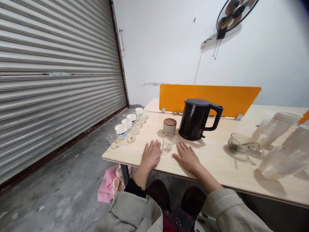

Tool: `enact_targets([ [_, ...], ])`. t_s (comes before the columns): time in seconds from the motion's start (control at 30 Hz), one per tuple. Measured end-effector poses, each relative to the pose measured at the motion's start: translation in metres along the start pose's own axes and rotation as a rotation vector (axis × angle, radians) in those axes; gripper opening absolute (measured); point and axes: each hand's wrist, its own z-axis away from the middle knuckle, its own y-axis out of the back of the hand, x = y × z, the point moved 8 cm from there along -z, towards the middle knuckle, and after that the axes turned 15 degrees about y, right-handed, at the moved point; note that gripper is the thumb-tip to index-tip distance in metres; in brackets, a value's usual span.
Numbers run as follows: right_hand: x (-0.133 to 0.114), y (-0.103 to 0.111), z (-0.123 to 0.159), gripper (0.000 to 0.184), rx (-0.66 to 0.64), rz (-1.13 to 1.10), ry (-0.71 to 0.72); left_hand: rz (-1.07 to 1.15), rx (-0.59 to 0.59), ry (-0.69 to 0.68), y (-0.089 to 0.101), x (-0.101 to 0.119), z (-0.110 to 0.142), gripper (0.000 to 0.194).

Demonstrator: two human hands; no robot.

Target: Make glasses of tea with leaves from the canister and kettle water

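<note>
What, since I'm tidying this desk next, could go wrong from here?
The small glass cup sits between the left hand and right hand, so either could knock it over. The black kettle just behind might be hot, though that can't be seen. The paper cups near the edge of the table could get pushed off.

Here we see the left hand (151,154) and right hand (187,158) flat on the table (212,167) — a small glass cup (168,142) between them, a black kettle (195,120) just beyond.

Stacked clear cups (281,162), cut off rightward
</note>
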Motion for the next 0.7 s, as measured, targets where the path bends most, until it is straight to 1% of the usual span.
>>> enact_targets([
  [0.37,-0.0027,-0.0003,0.0019,0.079,-0.033,-0.013,-0.025,0.019,0.009,0.007,0.0026,0.0,0.0001,0.054],
  [0.7,-0.0032,0.0007,0.0017,0.078,-0.021,0.006,-0.02,0.018,0.004,0.013,0.0041,0.0007,0.0009,0.054],
])
